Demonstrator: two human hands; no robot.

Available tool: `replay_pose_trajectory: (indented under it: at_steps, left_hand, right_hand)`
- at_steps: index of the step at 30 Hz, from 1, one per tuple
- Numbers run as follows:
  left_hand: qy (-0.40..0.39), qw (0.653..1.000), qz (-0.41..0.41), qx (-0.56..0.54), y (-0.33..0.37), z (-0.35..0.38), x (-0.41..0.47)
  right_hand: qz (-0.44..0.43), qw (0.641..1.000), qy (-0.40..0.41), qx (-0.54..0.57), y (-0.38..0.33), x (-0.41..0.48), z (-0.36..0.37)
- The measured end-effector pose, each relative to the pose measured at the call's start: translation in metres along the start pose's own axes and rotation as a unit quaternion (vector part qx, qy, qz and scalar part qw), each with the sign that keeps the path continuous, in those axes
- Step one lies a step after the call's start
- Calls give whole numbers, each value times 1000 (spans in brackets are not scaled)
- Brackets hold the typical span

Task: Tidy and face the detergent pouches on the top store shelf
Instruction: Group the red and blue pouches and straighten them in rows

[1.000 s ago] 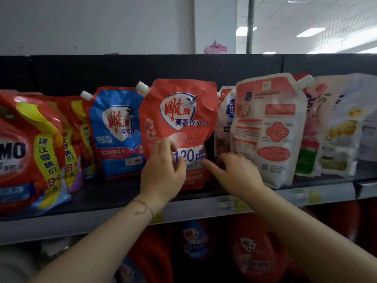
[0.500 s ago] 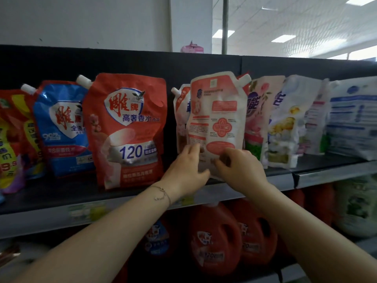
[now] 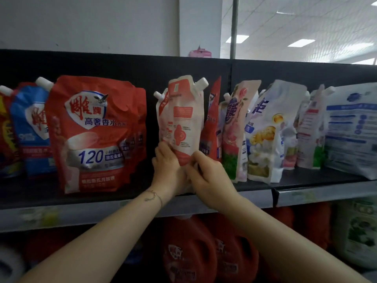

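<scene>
The pale pouch [image 3: 181, 123], printed in pink and red, was at the centre of the frame above the front edge of the top shelf [image 3: 316, 193]. It was upright and turned partly edge-on, with its white cap [image 3: 202, 82] at the upper right corner. The hands hid its base, so contact with the shelf could not be determined.

The left hand [image 3: 167, 166] gripped the lower left edge of the pale pouch with curled fingers. A thin bracelet [image 3: 153, 196] sat on its wrist. The right hand [image 3: 206, 174] pinched the lower right edge of the same pouch. The two hands were just beside each other, below centre.

Left of centre, the large red pouch [image 3: 95, 129] stood facing forward, its "120" label legible. The blue pouch [image 3: 30, 129] stood partly behind it, at the left edge of the frame.

Right of the pale pouch, a narrow red pouch [image 3: 211, 123] stood just behind it, edge-on. Next came the floral pouch [image 3: 234, 135] and the white pouch [image 3: 263, 135], both tilted and angled away from the front. A white-and-blue pack [image 3: 353, 129] occupied the right edge of the frame.

Red jugs [image 3: 187, 252] stood on the lower shelf, at the bottom centre of the frame.
</scene>
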State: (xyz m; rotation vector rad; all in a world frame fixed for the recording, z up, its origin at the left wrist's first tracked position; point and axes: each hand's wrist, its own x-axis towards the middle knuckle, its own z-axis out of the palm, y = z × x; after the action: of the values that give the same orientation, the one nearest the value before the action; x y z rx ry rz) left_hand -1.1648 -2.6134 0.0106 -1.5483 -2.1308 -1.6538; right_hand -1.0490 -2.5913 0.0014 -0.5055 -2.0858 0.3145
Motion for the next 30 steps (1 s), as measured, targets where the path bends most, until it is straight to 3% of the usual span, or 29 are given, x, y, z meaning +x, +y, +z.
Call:
replay_pose_trajectory:
  at_steps: [2,5,8,11,15,17,19,21,26,30]
  left_hand:
    - [-10,998,-23,-49,-5,-12,10]
    - [-79,997,-24,-8,-18,-34,23]
    - [-137,976,-70,-154,-35,-53,30]
    - [-115,954,-126,-246,-40,-59,35]
    - [-82,944,-150,-284,-43,-58,40]
    - [-74,939,-155,-299,-47,-58,43]
    - [-69,942,-148,-292,-47,-57,44]
    - [-53,954,-144,-258,-45,-54,45]
    - [-8,978,-151,-146,-51,-50,35]
    - [17,990,-100,-95,-54,-42,21]
  right_hand:
    - [-23,999,-29,25,-2,3,3]
    - [-34,993,-93,71,-6,14,6]
    - [-55,994,-94,6,0,24,15]
    - [-30,996,-64,-57,12,32,27]
    - [27,993,-94,-59,16,37,38]
    - [22,995,-41,-83,16,39,41]
    - [52,996,30,-71,16,46,40]
    - [108,991,52,-57,19,57,38]
    - [202,972,-19,-120,18,87,42]
    - [252,959,2,-131,13,102,41]
